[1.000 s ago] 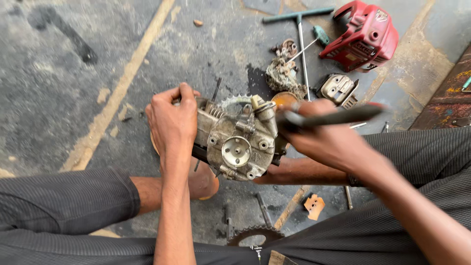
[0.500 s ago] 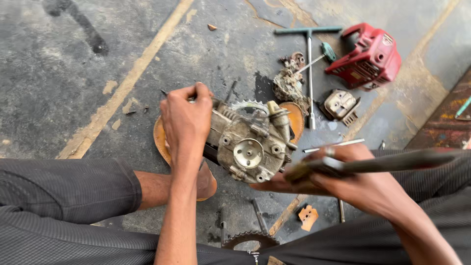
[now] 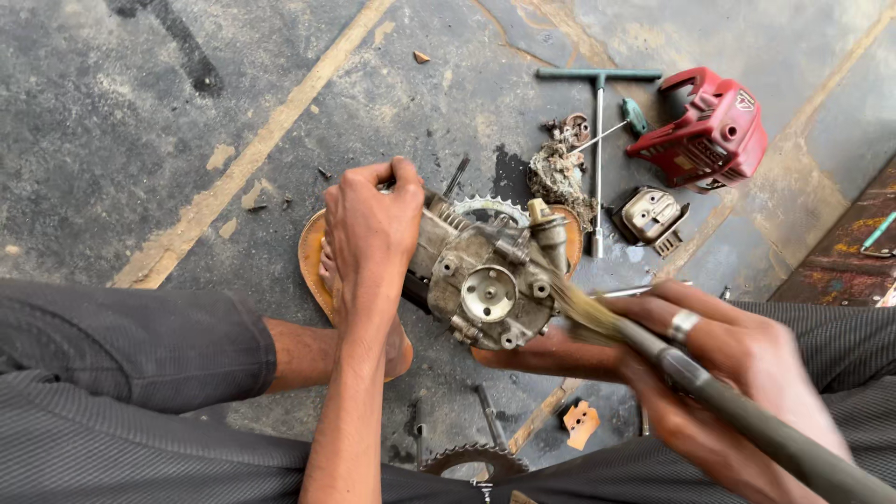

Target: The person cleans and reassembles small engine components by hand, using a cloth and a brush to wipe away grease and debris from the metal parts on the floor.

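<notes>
The left hand (image 3: 371,229) clamps the heavy, rigid engine block (image 3: 485,280) (greasy, likely slippery) by its left end; the right hand (image 3: 728,373) grips a brush (image 3: 653,350).

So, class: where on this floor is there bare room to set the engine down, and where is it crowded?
Bare: the floor upper left, beyond the pale stripe. Crowded: upper right, around the T-wrench, red cover and metal part; also near the sprocket between the knees.
</notes>
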